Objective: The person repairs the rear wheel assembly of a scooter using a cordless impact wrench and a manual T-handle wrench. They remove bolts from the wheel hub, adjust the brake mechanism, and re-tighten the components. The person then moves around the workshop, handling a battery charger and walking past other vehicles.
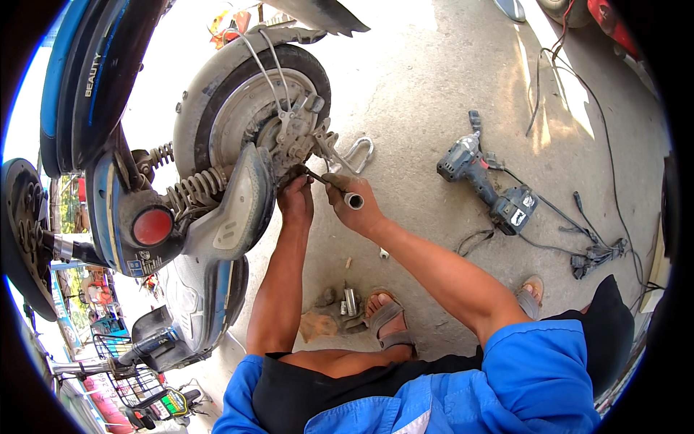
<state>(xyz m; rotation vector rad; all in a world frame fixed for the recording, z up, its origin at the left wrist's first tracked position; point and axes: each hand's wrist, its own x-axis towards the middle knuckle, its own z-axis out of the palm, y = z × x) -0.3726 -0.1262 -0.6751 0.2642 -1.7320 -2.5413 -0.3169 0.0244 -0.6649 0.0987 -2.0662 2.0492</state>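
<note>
Beside me stands a dusty electric scooter with its wheel [249,119] and coil spring [196,189] facing me. My left hand [295,200] is closed at the grimy hub, just under the axle bracket [295,148]; its fingertips and whatever they grip are hidden there. My right hand [356,205] is closed around a socket wrench [353,201]. The wrench's dark shaft points toward the hub near my left fingers, and its round hollow end sticks out of my right fist. A bent metal loop [358,154] hangs beside the bracket, just beyond my right hand.
On the concrete to the right lie a cordless impact wrench [477,173] and tangled black cables [598,254]. Metal sockets [350,301] and a rag-like brown piece [316,325] rest by my sandalled foot [388,318]. A red machine [613,25] stands at the far right.
</note>
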